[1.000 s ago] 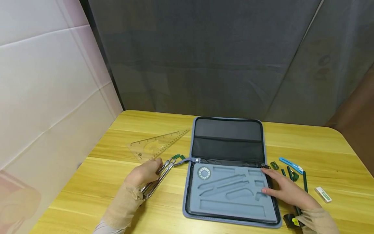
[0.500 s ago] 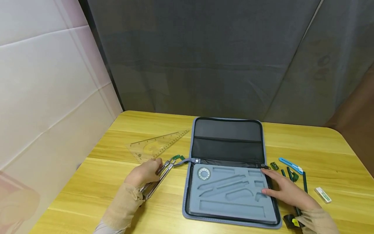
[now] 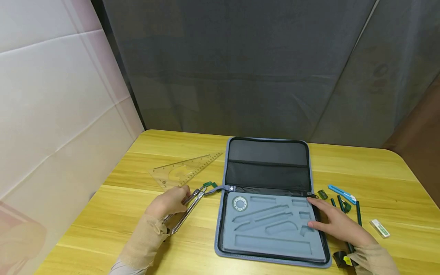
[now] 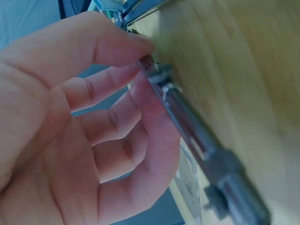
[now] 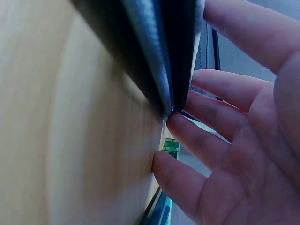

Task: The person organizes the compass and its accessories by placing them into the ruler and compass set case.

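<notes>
My left hand [image 3: 168, 202] pinches a silver metal drawing compass [image 3: 189, 212] between thumb and fingertips, low over the table left of the case. In the left wrist view, one slim compass leg [image 4: 192, 126] with small screws shows at the fingertips. An unzipped blue case [image 3: 273, 258] lies spread out, its grey-blue foam insert [image 3: 261, 229] showing several shaped recesses. One recess holds a round dial-like disc [image 3: 240, 204]. My right hand [image 3: 338, 225] rests on the case's right edge, fingers spread and relaxed, thumb on the foam; the right wrist view shows the fingers [image 5: 201, 140] beside that edge.
A clear set square [image 3: 187, 168] lies behind my left hand, with small green pieces [image 3: 207, 184] near the strap. Right of the case are a blue cutter [image 3: 342, 194], a green sharpener [image 3: 322, 194], dark green pencils [image 3: 359, 214], an eraser [image 3: 380, 228] and a black item [image 3: 340, 259].
My left hand has shifted very slightly left on the compass. The right hand stays at the case's edge, and the other things lie as before.
</notes>
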`<state>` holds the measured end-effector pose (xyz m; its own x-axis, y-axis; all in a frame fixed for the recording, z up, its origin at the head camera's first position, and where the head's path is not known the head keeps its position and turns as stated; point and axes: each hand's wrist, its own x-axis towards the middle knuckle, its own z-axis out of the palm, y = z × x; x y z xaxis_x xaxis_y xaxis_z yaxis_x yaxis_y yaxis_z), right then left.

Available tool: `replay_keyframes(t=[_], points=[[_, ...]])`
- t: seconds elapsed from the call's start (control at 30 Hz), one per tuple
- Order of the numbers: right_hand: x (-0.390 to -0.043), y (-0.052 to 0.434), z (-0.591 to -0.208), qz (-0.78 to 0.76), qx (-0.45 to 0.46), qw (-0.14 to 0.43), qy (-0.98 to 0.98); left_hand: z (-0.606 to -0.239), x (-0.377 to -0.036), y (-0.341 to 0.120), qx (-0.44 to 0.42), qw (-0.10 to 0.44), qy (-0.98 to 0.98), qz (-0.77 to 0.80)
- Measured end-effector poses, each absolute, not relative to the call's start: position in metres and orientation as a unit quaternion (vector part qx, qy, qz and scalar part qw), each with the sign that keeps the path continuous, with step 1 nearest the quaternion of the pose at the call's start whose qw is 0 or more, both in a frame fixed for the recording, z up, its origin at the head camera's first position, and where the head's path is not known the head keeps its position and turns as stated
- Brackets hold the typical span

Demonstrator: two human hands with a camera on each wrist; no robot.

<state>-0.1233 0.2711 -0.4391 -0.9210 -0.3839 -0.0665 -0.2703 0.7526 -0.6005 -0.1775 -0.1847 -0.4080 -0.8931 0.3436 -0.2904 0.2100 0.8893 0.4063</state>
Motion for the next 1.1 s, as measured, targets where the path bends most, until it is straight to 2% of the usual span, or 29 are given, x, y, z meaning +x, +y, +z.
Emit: replay_keyframes(t=[0.43, 1.1], points=[[-0.124, 0.272, -0.44, -0.306, -0.175, 0.095, 0.931, -0.403, -0.175, -0.187, 0.143, 0.178, 0.956, 0.183], [-0.124, 0.272, -0.44, -0.304, -0.175, 0.096, 0.932, -0.386, -0.178, -0.176, 0.229, 0.127, 0.948, 0.182]])
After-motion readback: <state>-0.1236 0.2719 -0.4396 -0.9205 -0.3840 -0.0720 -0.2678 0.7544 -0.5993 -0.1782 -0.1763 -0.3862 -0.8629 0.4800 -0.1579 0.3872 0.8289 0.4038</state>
